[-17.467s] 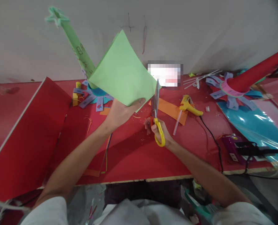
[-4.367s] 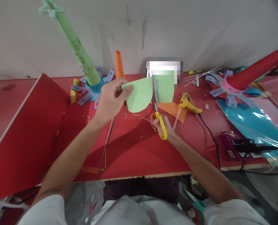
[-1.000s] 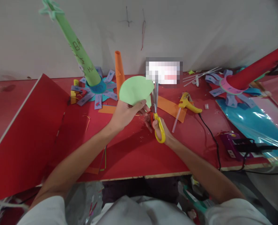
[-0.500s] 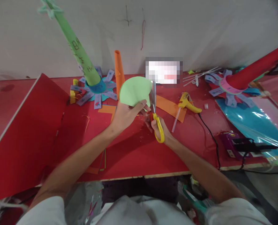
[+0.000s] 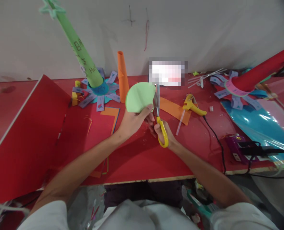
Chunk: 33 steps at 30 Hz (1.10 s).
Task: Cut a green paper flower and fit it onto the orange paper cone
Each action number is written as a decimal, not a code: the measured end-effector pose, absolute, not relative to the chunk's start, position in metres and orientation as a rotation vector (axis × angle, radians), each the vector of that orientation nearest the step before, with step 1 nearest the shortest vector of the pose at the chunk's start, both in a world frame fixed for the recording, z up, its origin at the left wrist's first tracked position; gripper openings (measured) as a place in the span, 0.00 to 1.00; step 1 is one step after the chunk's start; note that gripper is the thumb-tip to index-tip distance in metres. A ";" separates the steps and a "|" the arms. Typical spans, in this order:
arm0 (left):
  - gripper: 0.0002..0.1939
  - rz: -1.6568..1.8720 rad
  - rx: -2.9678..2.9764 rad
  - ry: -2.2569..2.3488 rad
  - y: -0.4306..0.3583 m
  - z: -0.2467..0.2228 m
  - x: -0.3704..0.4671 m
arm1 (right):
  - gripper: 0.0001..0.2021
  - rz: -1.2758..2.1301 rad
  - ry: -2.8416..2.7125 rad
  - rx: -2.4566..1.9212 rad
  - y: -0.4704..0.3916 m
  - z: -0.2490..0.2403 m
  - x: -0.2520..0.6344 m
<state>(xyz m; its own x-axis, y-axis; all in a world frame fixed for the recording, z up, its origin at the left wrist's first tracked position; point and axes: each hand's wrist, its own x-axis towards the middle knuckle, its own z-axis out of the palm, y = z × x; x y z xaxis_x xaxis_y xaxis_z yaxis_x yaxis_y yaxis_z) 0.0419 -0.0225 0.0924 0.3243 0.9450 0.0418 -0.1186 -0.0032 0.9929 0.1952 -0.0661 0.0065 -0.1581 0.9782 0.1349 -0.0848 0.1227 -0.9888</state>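
Note:
In my left hand [image 5: 133,123] is a light green piece of paper [image 5: 140,96] with a rounded edge, pinched under the thumb. My right hand [image 5: 165,131] grips scissors [image 5: 162,132] with yellow and red handles, their blades pointing away from me. The blades stand upright along the right edge of the green paper; whether they are closed on it I cannot tell. Both hands are close together above the red table [image 5: 142,163]. The fingers of my left hand beneath the paper are partly hidden.
A yellow glue gun [image 5: 192,105] with a cord lies right of an orange strip [image 5: 173,108]. Behind stand an orange cone [image 5: 123,76] and a green paper tube [image 5: 81,52]. A red board [image 5: 29,137] leans at left; a purple box [image 5: 236,147] with black plugs sits at right.
My left hand and the green paper have shifted slightly right and toward me, and the paper has turned a little against the blades. The scissors have barely moved.

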 end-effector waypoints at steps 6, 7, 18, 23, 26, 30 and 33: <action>0.24 1.045 1.293 0.843 -0.021 0.089 0.041 | 0.36 1.297 -1.306 -1.029 -0.065 0.001 0.198; 0.25 1.053 1.298 0.841 -0.021 0.088 0.041 | 0.36 1.298 -1.298 -1.050 -0.065 0.001 0.198; 0.23 1.159 1.324 0.830 -0.015 0.090 0.036 | 0.40 1.305 -1.283 -1.144 -0.059 0.012 0.201; 0.22 1.185 1.345 0.839 -0.014 0.091 0.036 | 0.38 1.324 -1.245 -1.119 -0.060 0.008 0.202; 0.23 1.191 1.345 0.838 -0.014 0.091 0.036 | 0.38 1.329 -1.236 -1.125 -0.060 0.007 0.201; 0.25 1.179 1.365 0.861 -0.012 0.092 0.033 | 0.38 1.327 -1.225 -1.119 -0.059 0.008 0.201; 0.27 1.172 1.418 0.868 -0.009 0.094 0.029 | 0.38 1.329 -1.214 -1.098 -0.059 0.008 0.202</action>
